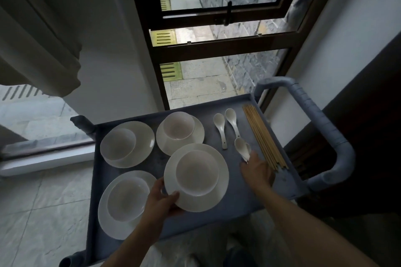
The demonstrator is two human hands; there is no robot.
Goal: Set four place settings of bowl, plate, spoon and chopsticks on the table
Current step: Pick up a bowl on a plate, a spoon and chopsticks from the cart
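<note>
1. The left hand (161, 198) grips the near-left rim of a round white ceramic plate (219, 198), thumb on top and the other fingers hidden under it. A white ceramic bowl (197, 173) sits loose on this plate. If the plate tilts during the lift, the bowl could slide toward the low edge and fall.

2. This plate seems to overlap the plate (104, 219) just left of it, which also carries a bowl (125, 199), and its far edge lies close to another plate-and-bowl pair (180, 131). Pulling it sideways instead of upward could knock these together and chip them.

3. To the right of the held plate, the right hand (257, 171) has its fingers closed around the handles of what look like two white ceramic spoons (241, 147); the exact grip is hidden. Glazed handles are smooth, so one spoon might slip out while the hand travels.

4. The brown wooden chopsticks (263, 136) lie in a loose bundle just right of that hand. A brush of the wrist could roll them across the grey service cart tray (235, 193).

5. Two more white spoons (220, 129) lie beyond the right hand, and a fourth plate with bowl (128, 144) stands far-left of the held plate. All tableware is on the cart; no counter is in view, so no setting appears laid yet. Carrying with both hands full makes a stumble more costly.
</note>
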